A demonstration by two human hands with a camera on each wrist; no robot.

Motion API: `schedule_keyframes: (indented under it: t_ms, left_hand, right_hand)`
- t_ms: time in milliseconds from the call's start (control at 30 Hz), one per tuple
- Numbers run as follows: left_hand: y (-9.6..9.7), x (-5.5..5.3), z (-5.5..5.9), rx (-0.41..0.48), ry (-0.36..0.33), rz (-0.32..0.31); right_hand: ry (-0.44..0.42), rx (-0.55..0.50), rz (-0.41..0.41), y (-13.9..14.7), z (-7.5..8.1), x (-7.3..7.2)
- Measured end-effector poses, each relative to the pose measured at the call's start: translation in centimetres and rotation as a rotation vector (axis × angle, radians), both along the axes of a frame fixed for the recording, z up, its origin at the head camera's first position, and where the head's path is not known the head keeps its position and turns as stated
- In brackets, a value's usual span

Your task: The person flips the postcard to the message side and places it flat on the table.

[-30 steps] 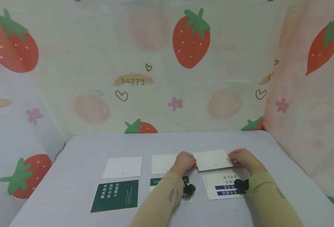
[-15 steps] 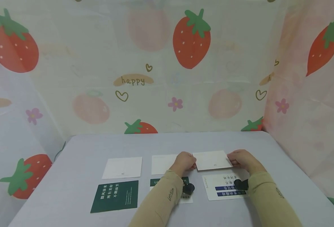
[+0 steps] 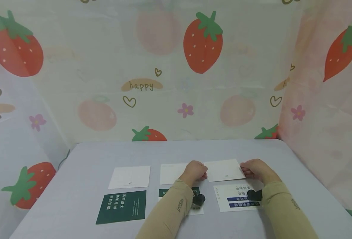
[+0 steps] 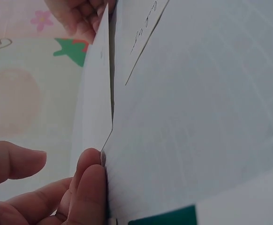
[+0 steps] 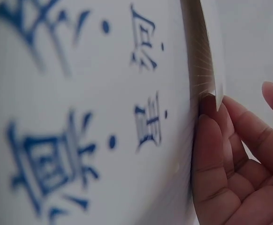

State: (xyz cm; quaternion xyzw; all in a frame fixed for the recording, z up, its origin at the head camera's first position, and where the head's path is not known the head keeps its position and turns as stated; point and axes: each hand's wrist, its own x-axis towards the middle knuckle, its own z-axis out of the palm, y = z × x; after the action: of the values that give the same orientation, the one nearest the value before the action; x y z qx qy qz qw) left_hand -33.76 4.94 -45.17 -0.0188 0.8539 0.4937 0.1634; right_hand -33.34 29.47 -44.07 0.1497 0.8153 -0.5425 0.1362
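In the head view a white card (image 3: 225,170) lies at the back right of the table, between the two hands. My left hand (image 3: 195,172) is at its left corner; in the left wrist view the fingertips (image 4: 92,176) touch that corner and the thumb stands apart. At the right corner is my right hand (image 3: 257,170). The right wrist view shows its fingers (image 5: 209,145) under the slightly raised card edge (image 5: 214,47), the thumb held away. Just in front lies a white card with blue lettering (image 3: 223,199), partly covered by the right wrist camera.
Another white card (image 3: 170,174) lies left of my left hand, and one more white card (image 3: 129,177) is farther left. A dark green card (image 3: 122,207) sits in the front row. My left forearm hides much of a green-banded card (image 3: 164,192). Strawberry-print cloth (image 3: 203,122) surrounds the table.
The white card between my hands has come down lower and flatter toward the table. Both hands stay at its corners, almost unmoved. The head view has shifted slightly.
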Motion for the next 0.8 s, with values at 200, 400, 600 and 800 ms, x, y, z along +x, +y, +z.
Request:
schedule_keyframes:
  t_ms: [200,400,600,800]
  left_hand:
    - [-0.03,0.17,0.04,0.036,-0.017,0.024]
    - [-0.09,0.14,0.02,0.05,-0.025,0.033]
    - [-0.19,0.16,0.01,0.076,-0.031,0.023]
    - [-0.63,0.34,0.34,0.148,-0.056,0.034]
  right_hand:
    - [0.003,-0.012,0.005,-0.07,0.05,0.17]
    - [0.005,-0.004,0.022,-0.09,0.1,0.1]
    - [0.001,0.071,0.029,-0.07,0.24,0.07]
    - [0.006,0.104,0.055,-0.21,0.74,0.05]
